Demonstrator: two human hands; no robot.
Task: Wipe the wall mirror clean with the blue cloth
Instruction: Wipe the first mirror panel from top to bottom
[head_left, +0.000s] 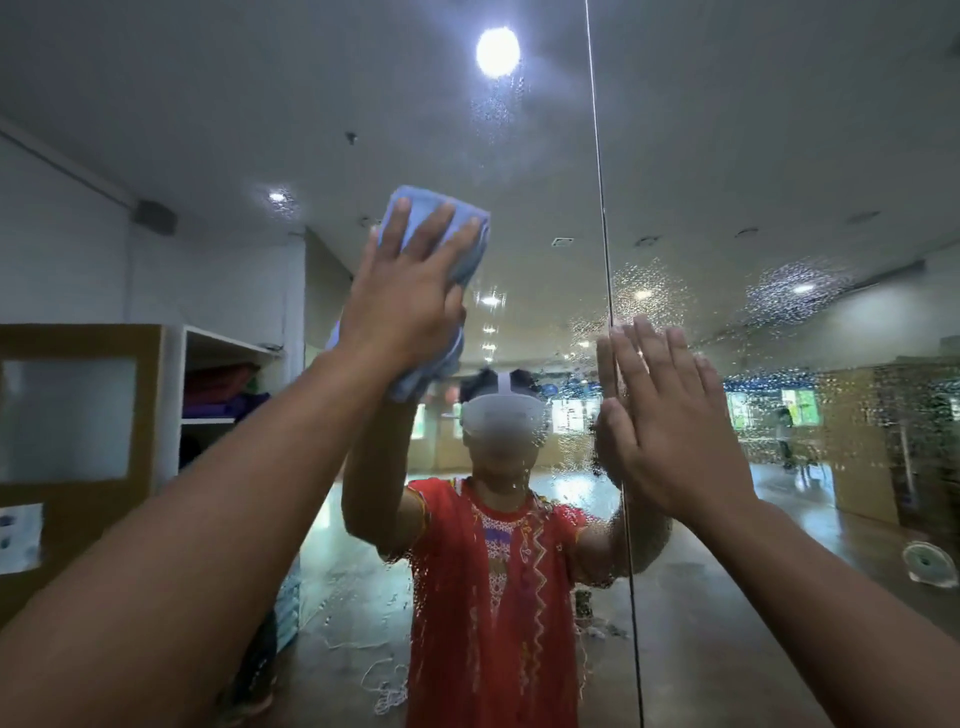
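Left hand: your left hand (410, 301) lies flat with the fingers spread over the blue cloth (422, 210), pressing it to the glass; nothing is pinched, and the loose end hangs out below your palm
Right hand: your right hand (670, 415) is open, fingers straight and close together, palm against the mirror (779, 156), right on the vertical seam (597, 156) between the two panes
Cloth: folded into a pad on the left pane, just above the reflection of your headset
Glass: spray droplets (800, 291) cluster thickly on the right pane and around your right hand; runs (498, 571) streak down the lower left pane; the patch around the cloth looks drier
Stage: I judge the wipe well short of done, with most of the wet area untouched
Risk, slipping cloth: only palm pressure holds the pad, so easing off mid-stroke could let it slide out and drop to the floor
Risk, prints: your bare right palm on wet glass will likely leave a smear that needs a second pass
Risk, streaks: wiping low first and high after would send fresh drips over cleaned glass, and a soaked cloth would only spread the film
Risk, seam: dragging the loose end across the seam could snag it or push liquid into the gap
Risk, load: leaning hard through your right hand puts weight on the pane edges
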